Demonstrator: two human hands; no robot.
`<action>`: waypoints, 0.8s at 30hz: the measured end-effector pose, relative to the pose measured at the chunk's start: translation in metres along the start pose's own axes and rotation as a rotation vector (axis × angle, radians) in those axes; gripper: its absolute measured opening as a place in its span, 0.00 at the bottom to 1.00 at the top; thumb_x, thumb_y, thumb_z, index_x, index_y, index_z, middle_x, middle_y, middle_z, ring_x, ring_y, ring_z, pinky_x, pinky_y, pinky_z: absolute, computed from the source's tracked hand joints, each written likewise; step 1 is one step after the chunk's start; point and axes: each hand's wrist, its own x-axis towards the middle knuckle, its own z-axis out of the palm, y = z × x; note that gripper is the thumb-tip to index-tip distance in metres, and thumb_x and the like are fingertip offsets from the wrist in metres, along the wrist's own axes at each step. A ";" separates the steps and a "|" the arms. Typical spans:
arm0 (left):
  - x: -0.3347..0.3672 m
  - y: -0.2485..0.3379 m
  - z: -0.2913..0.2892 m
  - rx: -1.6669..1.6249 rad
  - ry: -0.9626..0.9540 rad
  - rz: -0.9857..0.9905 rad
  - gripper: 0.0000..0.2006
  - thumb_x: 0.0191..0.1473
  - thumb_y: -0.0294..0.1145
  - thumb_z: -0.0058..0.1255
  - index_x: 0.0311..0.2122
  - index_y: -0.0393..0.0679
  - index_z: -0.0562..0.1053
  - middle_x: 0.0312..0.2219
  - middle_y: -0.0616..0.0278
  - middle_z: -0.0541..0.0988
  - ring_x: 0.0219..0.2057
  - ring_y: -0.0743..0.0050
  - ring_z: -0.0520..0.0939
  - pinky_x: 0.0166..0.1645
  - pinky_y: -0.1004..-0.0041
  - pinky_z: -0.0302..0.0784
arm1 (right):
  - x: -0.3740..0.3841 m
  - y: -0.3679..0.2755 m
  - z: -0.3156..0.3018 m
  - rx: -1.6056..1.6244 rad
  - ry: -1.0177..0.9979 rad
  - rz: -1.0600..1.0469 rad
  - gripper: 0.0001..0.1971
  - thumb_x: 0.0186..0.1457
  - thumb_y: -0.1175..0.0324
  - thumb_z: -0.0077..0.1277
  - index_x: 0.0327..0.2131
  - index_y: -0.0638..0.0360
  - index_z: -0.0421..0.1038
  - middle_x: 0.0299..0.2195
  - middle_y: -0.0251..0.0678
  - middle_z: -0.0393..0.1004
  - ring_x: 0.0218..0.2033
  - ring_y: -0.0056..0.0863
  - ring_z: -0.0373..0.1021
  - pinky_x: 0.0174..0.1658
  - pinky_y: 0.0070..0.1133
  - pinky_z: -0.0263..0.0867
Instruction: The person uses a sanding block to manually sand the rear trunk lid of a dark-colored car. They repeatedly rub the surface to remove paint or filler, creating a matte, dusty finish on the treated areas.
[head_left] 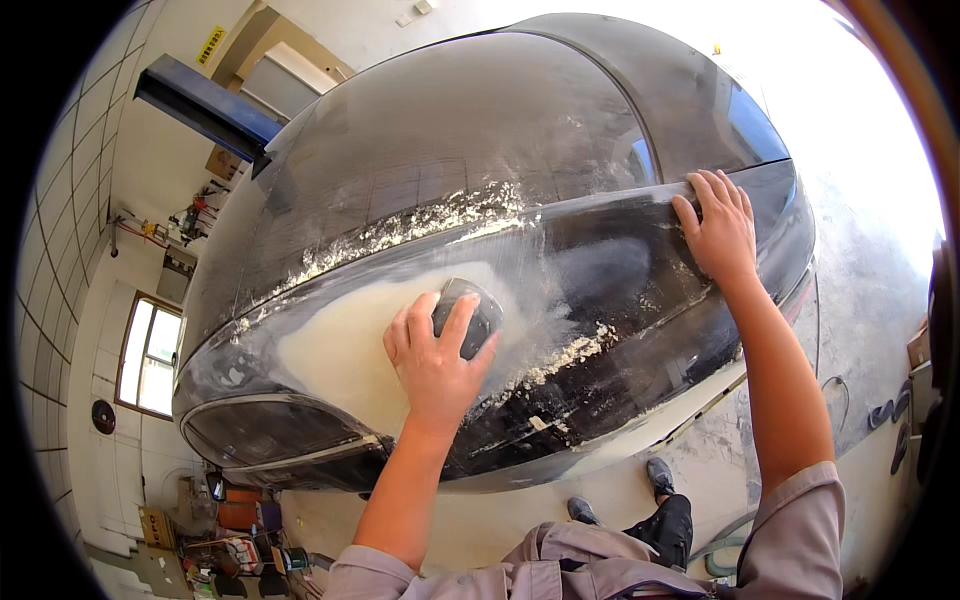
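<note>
My left hand (432, 362) is closed around a dark sanding block (484, 318), pressed flat on a pale filler patch (335, 340) on the car's dark fender (610, 290). Near the fender's upper edge, my right hand (724, 232) lies with its fingers stretched out, holding nothing. Crumbly pale dust (440, 222) lines the seam between fender and hood (450, 120). More dust (570, 356) clings below the patch. The surface around the filler is scuffed and whitish. My left fingers partly hide the block.
The headlight (275, 432) sits at the fender's left end. A blue lift arm (205, 108) juts out at the far left. Tools and boxes (240, 515) are heaped at lower left. A hose (722, 560) lies near my feet, and slippers (890, 410) are on the floor at right.
</note>
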 end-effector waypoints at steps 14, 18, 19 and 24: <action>-0.003 -0.010 -0.006 0.009 -0.049 -0.020 0.28 0.44 0.47 0.78 0.53 0.62 0.83 0.57 0.57 0.75 0.58 0.48 0.74 0.65 0.49 0.69 | 0.004 0.006 -0.001 -0.005 -0.001 -0.006 0.28 0.73 0.45 0.50 0.63 0.55 0.76 0.67 0.38 0.75 0.74 0.45 0.62 0.77 0.42 0.51; 0.039 -0.009 -0.004 -0.035 -0.055 -0.011 0.27 0.44 0.48 0.78 0.51 0.61 0.84 0.54 0.59 0.76 0.56 0.50 0.76 0.62 0.49 0.71 | 0.003 -0.004 -0.001 0.006 -0.016 -0.011 0.28 0.73 0.46 0.50 0.63 0.55 0.76 0.67 0.38 0.75 0.74 0.45 0.62 0.77 0.41 0.51; 0.065 -0.011 0.002 -0.055 -0.059 -0.002 0.26 0.44 0.48 0.78 0.51 0.61 0.84 0.53 0.60 0.76 0.55 0.50 0.76 0.61 0.50 0.71 | 0.003 -0.004 -0.002 0.009 -0.016 -0.022 0.27 0.73 0.46 0.50 0.63 0.55 0.75 0.67 0.38 0.75 0.74 0.45 0.62 0.77 0.41 0.52; 0.114 -0.018 0.022 -0.066 -0.109 -0.017 0.26 0.45 0.51 0.76 0.51 0.60 0.83 0.52 0.61 0.77 0.55 0.52 0.77 0.60 0.50 0.72 | -0.001 -0.007 0.004 0.021 -0.021 -0.044 0.27 0.73 0.47 0.50 0.64 0.55 0.75 0.66 0.38 0.75 0.74 0.44 0.62 0.77 0.41 0.52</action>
